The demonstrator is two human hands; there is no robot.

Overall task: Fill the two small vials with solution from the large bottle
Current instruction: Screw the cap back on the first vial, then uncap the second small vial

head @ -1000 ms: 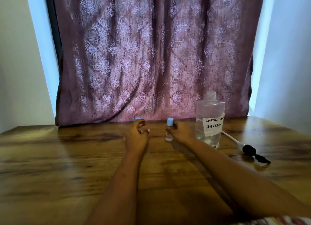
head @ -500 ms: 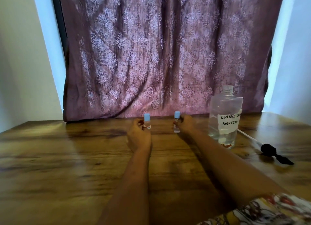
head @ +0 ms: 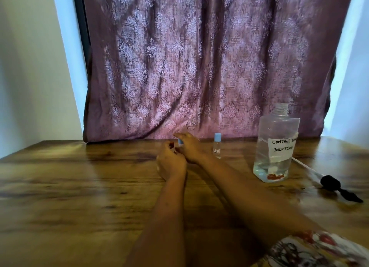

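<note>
Two small clear vials with light-blue caps are at the far side of the wooden table. The left vial (head: 180, 142) is mostly hidden: my left hand (head: 170, 162) holds its body and my right hand (head: 189, 146) grips its blue cap from above. The right vial (head: 217, 145) stands upright and alone, capped. The large clear bottle (head: 276, 144), uncapped and labelled "contact lens solution", stands to the right with a little liquid in its bottom.
A dropper with a black bulb (head: 331, 183) and white tube lies on the wooden table (head: 79, 196) right of the bottle. A purple patterned curtain (head: 199, 66) hangs along the table's far edge, between white walls.
My right hand has let go of the right vial and moved left onto the cap of the left vial. The left hand still holds that vial.
</note>
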